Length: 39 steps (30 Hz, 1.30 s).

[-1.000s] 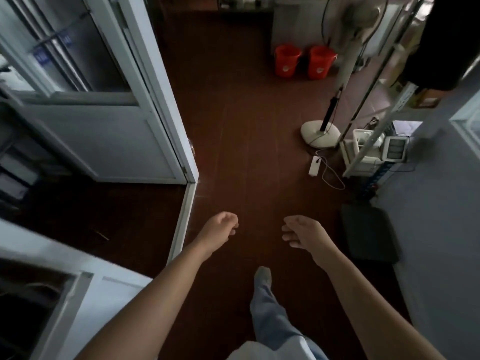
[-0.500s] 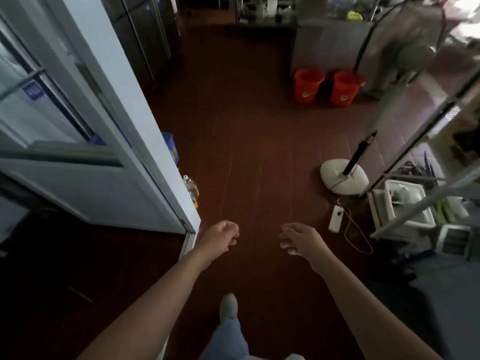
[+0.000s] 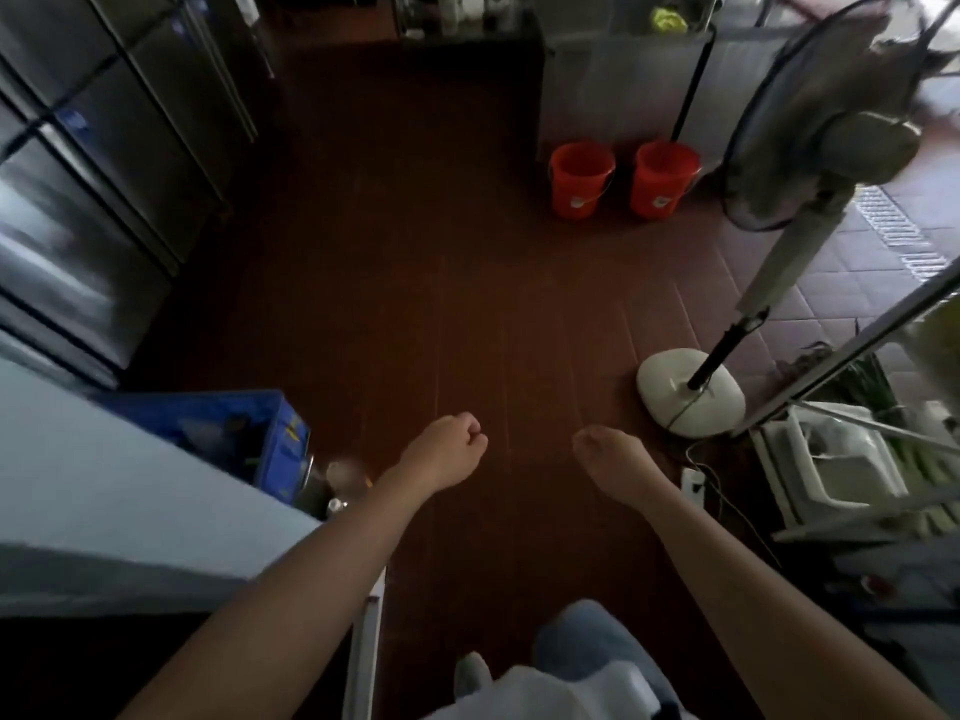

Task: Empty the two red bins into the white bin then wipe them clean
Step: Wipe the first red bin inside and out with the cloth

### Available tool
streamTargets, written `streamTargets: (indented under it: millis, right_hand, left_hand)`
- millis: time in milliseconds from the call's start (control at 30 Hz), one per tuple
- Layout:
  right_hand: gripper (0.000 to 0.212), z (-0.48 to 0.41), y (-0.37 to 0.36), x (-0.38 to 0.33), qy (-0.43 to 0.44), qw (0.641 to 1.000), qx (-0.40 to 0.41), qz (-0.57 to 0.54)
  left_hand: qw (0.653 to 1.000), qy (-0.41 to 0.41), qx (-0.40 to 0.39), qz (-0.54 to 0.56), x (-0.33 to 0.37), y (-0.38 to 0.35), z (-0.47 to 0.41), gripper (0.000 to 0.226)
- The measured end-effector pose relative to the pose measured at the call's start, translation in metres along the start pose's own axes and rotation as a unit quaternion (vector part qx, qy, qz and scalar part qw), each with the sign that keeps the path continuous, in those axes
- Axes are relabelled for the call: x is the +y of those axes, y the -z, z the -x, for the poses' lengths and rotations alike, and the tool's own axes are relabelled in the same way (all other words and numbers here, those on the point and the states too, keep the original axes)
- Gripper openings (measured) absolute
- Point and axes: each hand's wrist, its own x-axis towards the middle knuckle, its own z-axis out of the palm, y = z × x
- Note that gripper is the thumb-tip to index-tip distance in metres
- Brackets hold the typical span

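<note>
Two red bins stand side by side on the dark red floor ahead, against a grey counter: the left red bin (image 3: 581,179) and the right red bin (image 3: 663,178), each with a wire handle. Both hands hang in front of me, far short of the bins, and hold nothing. My left hand (image 3: 451,446) has its fingers loosely curled. My right hand (image 3: 609,457) also hangs with its fingers curled under. No white bin is visible.
A standing fan (image 3: 691,389) with a white base and a cable stands right of my path. A metal rack with white trays (image 3: 841,470) is at the right edge. A blue crate (image 3: 234,423) and steel fridges (image 3: 104,163) line the left.
The view has moved forward through the doorway, so the red bins are nearer and lower in view. The blue crate has come into sight. Both hands stay hanging and hold nothing.
</note>
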Motion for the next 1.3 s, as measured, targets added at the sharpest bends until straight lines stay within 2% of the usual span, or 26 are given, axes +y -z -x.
streamTargets:
  millis: [100,233,400,467,567,767,933,1067,1167,1300]
  right_hand:
    - [0.019,-0.072,0.029,-0.011,0.007,1.0,0.005,0.012]
    - [0.028,-0.191,0.074,-0.012,0.027,0.999,0.002,0.027]
    - [0.017,-0.34,0.144,-0.014,0.015,0.999,-0.047,0.004]
    - [0.021,-0.396,0.178,-0.02,0.015,0.998,-0.059,0.015]
    - [0.024,-0.476,0.232,-0.041,0.021,0.998,-0.053,0.03]
    - [0.024,-0.623,0.307,-0.07,0.03,0.998,-0.022,0.051]
    - [0.022,-0.763,0.36,-0.087,-0.005,0.988,-0.02,0.154]
    - [0.023,-0.838,0.421,-0.1,-0.052,0.991,0.014,0.119]
    - [0.021,-0.883,0.471,-0.105,-0.046,0.995,0.061,0.063]
    - [0.019,-0.941,0.519,-0.098,-0.068,0.994,0.061,0.052]
  left_hand:
    - [0.998,-0.011,0.002,-0.056,0.01,0.03,-0.076,0.04]
    - [0.992,-0.031,0.009,-0.119,0.03,0.066,-0.192,0.042]
    - [0.992,0.02,0.006,-0.123,0.063,0.119,-0.322,0.042]
    - [0.993,0.034,0.01,-0.117,0.078,0.147,-0.371,0.042]
    - [0.993,0.041,0.031,-0.109,0.098,0.191,-0.443,0.042]
    - [0.991,0.037,0.02,-0.125,0.121,0.255,-0.597,0.044]
    - [0.987,-0.017,-0.001,-0.16,0.149,0.302,-0.748,0.045]
    - [0.98,-0.062,-0.028,-0.185,0.18,0.359,-0.862,0.048]
    - [0.97,-0.097,-0.017,-0.223,0.206,0.401,-0.938,0.048]
    - [0.961,-0.122,-0.026,-0.249,0.234,0.436,-1.024,0.048]
